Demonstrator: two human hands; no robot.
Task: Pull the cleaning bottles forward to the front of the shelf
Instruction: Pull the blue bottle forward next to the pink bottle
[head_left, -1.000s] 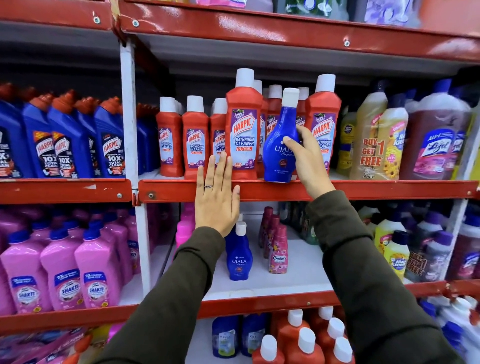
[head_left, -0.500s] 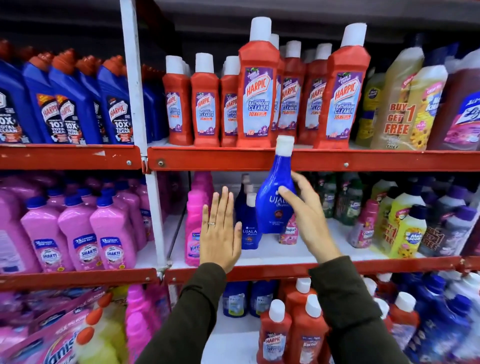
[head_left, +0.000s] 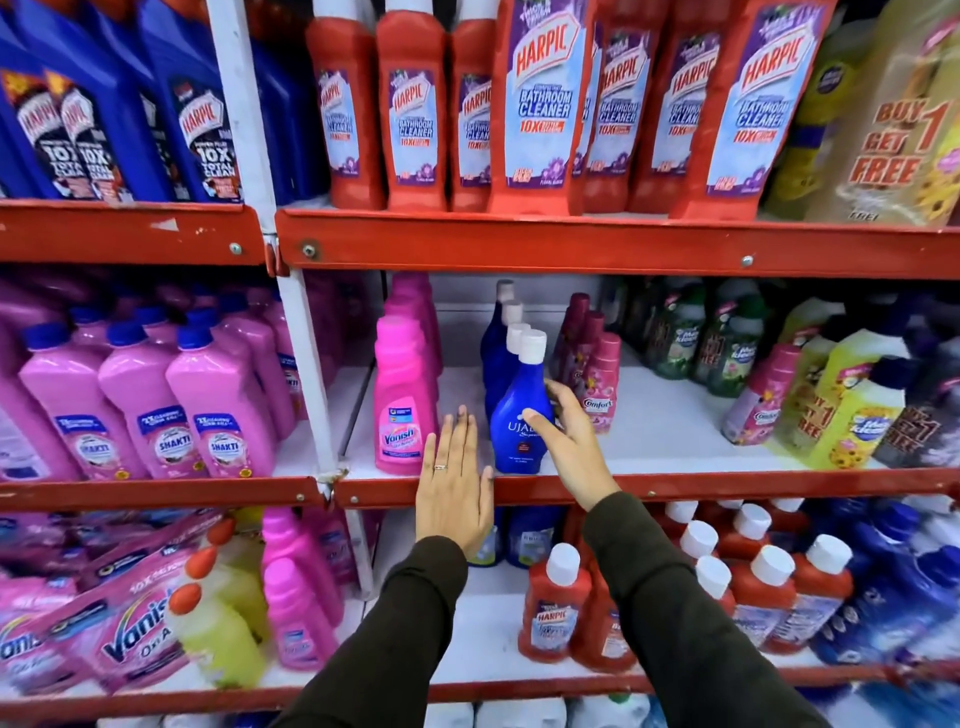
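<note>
A blue Ujala bottle (head_left: 519, 415) with a white cap stands at the front edge of the middle shelf (head_left: 675, 486). My right hand (head_left: 571, 441) is wrapped around its right side, thumb on the label. Behind it stands a row of more blue Ujala bottles (head_left: 498, 353). My left hand (head_left: 454, 486) is flat with fingers straight, in front of the shelf lip between the blue bottle and a pink Vanish bottle (head_left: 402, 400); it holds nothing.
Red Harpic bathroom cleaner bottles (head_left: 540, 104) fill the shelf above. Dark pink Comfort bottles (head_left: 597, 384) stand right of the blue row. Pink Shakti bottles (head_left: 150, 400) fill the left bay. Small red Harpic bottles (head_left: 556, 608) stand on the lower shelf.
My right hand carried the blue bottle down from the upper shelf and set it on the middle shelf's front edge. My left hand dropped along with it. The view tilted downward.
</note>
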